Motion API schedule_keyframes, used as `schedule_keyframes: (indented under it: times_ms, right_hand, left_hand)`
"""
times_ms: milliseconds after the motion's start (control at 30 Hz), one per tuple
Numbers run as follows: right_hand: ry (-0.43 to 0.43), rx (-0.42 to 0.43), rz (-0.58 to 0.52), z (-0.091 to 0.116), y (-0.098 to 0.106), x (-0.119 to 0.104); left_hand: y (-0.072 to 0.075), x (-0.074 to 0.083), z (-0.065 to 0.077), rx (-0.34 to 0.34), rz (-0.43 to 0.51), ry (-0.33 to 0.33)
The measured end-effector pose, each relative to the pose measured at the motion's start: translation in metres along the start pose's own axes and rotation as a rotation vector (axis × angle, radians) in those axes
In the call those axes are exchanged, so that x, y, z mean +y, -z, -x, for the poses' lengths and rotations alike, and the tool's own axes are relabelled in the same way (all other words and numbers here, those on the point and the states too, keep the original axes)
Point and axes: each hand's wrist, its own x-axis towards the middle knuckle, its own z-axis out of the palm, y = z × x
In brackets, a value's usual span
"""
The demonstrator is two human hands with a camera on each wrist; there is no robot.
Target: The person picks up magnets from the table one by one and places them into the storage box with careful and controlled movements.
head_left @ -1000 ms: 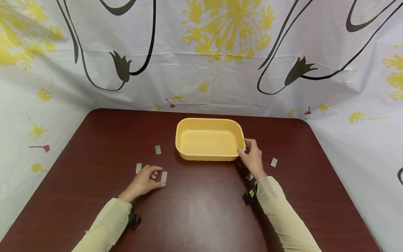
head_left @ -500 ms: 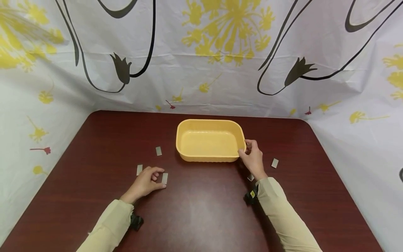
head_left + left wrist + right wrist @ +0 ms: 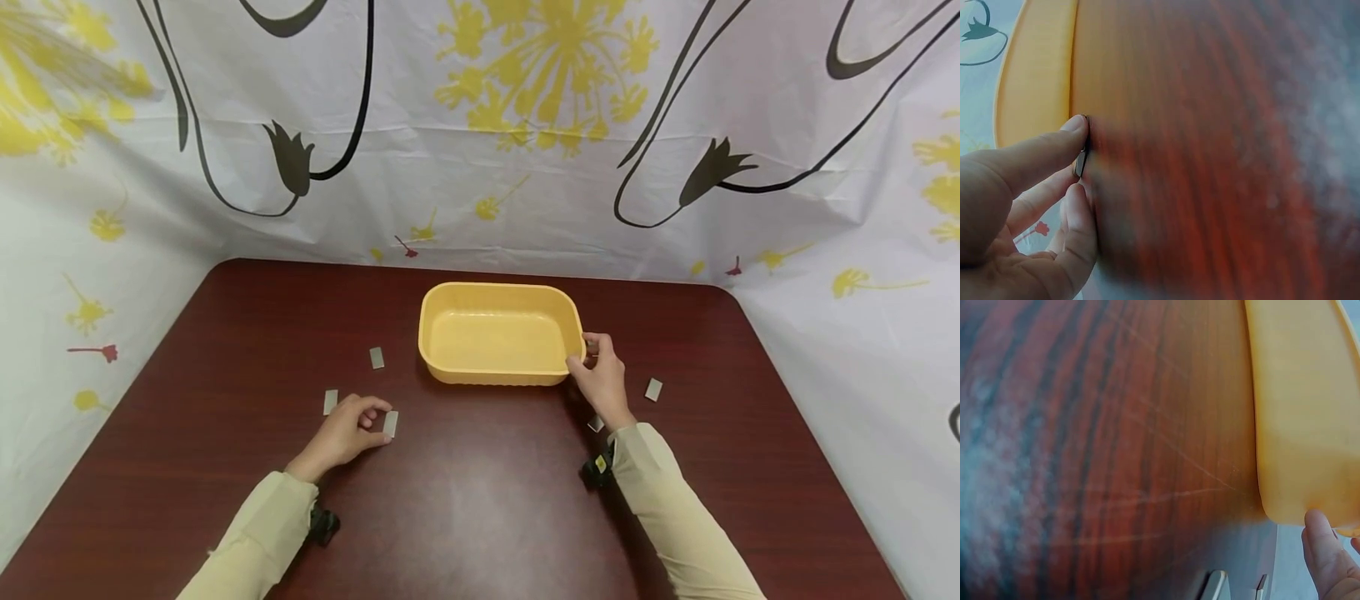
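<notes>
Five pale tiles (image 3: 377,358) on surface (image 3: 480,517). Left hand (image 3: 341,432) pinches one tile (image 3: 391,425) by its ends, nearer surface's left edge than right. Two more close by. Right hand (image 3: 602,379) touches right end of yellow tray (image 3: 495,377), near far edge; cannot tell whether it grasps anything. Remaining two toward right edge.

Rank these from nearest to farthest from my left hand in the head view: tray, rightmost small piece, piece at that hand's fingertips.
1. Fingertip piece: held by the left hand.
2. Tray: farther forward, to that hand's right.
3. Rightmost piece: far right, past the right hand.
</notes>
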Motion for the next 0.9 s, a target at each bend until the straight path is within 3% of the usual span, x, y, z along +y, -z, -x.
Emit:
schedule_keyframes:
  times_ms: [900]
  right_hand:
    - [-0.021,-0.007,0.003,-0.0003,-0.0001,-0.0008]
  left_hand:
    - [-0.0028,0.0036,-0.0011,0.062,0.079,0.132]
